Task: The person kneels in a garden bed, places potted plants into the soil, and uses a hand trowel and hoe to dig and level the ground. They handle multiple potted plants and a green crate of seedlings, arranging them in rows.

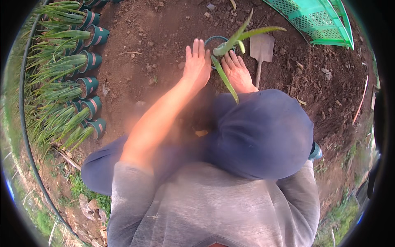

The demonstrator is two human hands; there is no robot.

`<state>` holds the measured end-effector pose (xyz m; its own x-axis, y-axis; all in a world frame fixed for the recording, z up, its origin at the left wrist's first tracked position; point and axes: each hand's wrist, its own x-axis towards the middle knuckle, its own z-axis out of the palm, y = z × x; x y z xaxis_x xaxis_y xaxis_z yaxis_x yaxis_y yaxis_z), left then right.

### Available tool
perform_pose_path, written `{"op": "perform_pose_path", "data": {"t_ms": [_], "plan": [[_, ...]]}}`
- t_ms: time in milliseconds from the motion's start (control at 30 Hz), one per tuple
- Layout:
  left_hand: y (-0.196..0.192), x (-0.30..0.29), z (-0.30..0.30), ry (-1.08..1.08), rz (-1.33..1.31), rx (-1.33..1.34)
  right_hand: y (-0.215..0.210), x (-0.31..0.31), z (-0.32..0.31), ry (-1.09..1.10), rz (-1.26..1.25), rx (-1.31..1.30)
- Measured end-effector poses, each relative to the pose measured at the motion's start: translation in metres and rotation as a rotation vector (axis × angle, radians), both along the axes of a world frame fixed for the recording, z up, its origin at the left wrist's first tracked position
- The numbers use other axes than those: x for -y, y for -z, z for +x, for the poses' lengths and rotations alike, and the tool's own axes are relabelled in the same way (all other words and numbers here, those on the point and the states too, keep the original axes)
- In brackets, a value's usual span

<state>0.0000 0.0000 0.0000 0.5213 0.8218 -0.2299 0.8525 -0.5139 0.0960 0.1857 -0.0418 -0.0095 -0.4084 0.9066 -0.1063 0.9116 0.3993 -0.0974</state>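
Most of the ground before me is loose brown soil (pixel 140 78), scattered with small clods and stones. Low down in it is a person in a grey top (pixel 205 206) and dark blue trousers (pixel 263 131), knees bent, both bare forearms reaching forward. Along the left side run potted plants (pixel 91 61), long green leaves fanning out to the left from teal pots, with a dark hose (pixel 24 99) curving past them. At the upper right I can see a bright green mesh crate (pixel 312 20). A spiky-leaved green plant (pixel 225 47) leans beyond the knees, one leaf slanting back toward the person and others reaching to the upper right. Just right of it, a small shovel (pixel 261 48) lies flat, blade away from the person. The plant's round pot (pixel 215 37) sits between the two hands, much of it hidden. The left hand (pixel 196 70) is flat at its left side, fingers straight and nearly together, not curled around anything. The right hand (pixel 237 75) is at the near right side, fingers extended and slightly parted; I cannot tell how firmly either presses.
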Motion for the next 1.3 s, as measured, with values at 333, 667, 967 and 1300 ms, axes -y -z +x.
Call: {"op": "perform_pose_path", "data": {"t_ms": [333,667,967,1300], "plan": [[-0.024,-0.035,-0.006,-0.014,-0.301,0.069,-0.072,-0.022,-0.003,0.017,-0.234,-0.211],[0.043,-0.079,0.024,-0.487,-0.563,0.737,0.010,-0.008,0.040,0.298,-0.253,-0.889],[0.062,-0.082,0.024,-0.575,-0.454,0.658,0.042,0.077,0.191,1.079,-0.154,-0.118],[0.055,-0.077,0.027,-0.783,-0.827,1.002,0.062,0.073,0.309,1.180,-0.179,0.148]]}}
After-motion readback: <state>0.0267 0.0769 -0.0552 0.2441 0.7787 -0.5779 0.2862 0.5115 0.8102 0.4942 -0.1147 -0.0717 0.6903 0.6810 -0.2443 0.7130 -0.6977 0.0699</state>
